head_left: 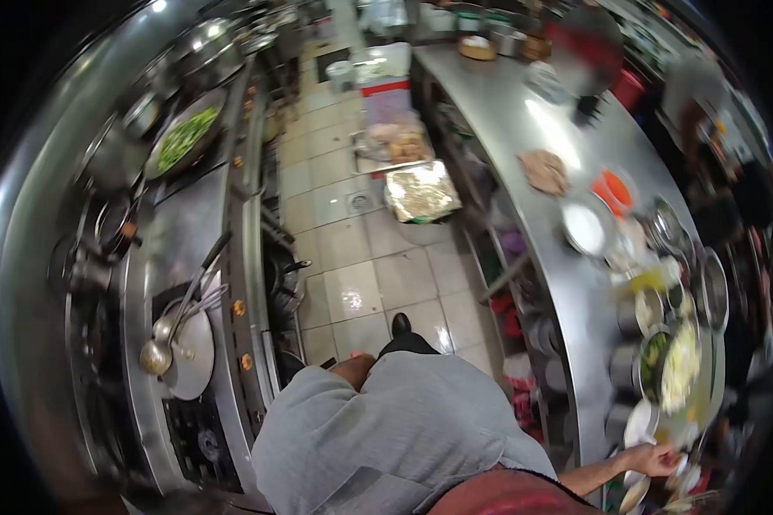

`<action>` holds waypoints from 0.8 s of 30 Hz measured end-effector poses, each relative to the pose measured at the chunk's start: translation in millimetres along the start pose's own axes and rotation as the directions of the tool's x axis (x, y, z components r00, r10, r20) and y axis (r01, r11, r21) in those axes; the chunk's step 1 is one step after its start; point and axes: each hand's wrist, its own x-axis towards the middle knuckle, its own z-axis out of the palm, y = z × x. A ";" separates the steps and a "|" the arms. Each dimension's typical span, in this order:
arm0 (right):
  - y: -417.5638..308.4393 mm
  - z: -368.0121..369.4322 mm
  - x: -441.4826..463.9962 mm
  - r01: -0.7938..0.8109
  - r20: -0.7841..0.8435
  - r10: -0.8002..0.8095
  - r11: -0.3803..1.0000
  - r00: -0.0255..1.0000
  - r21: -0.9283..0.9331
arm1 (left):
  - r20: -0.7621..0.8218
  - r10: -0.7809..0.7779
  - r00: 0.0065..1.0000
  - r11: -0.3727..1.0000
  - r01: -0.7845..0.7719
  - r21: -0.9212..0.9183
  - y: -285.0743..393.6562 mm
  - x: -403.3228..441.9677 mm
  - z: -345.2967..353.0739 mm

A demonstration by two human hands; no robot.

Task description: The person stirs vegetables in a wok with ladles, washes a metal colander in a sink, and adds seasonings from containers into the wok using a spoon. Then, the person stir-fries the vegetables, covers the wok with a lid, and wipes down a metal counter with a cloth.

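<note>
At the lower right, my right hand (653, 459) reaches over the steel counter's near end with its fingers curled. It is beside a white bowl (642, 424) and several small containers; whatever lies in the fingers is too small to make out. Just beyond are a tray of pale chopped food (682, 365) and a pot with green contents (655, 350). My left hand (352, 369) shows only in part beside the grey shirt, low by the stove front. Its fingers are hidden, and I cannot see anything held.
A stove line on the left bears a pan of green vegetables (187, 137) and a ladle (156, 355) on a round lid (193, 365). A foil-covered tray (422, 190) stands in the tiled aisle. Along the counter (524, 129) are a white bowl (586, 227) and an orange container (612, 190).
</note>
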 end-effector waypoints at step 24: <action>-567.6 377.7 -599.8 -0.771 0.106 -0.777 0.630 -0.621 0.100 | 0.468 -0.875 0.124 -0.342 -0.841 -0.418 -247.3 -69.9 -28.6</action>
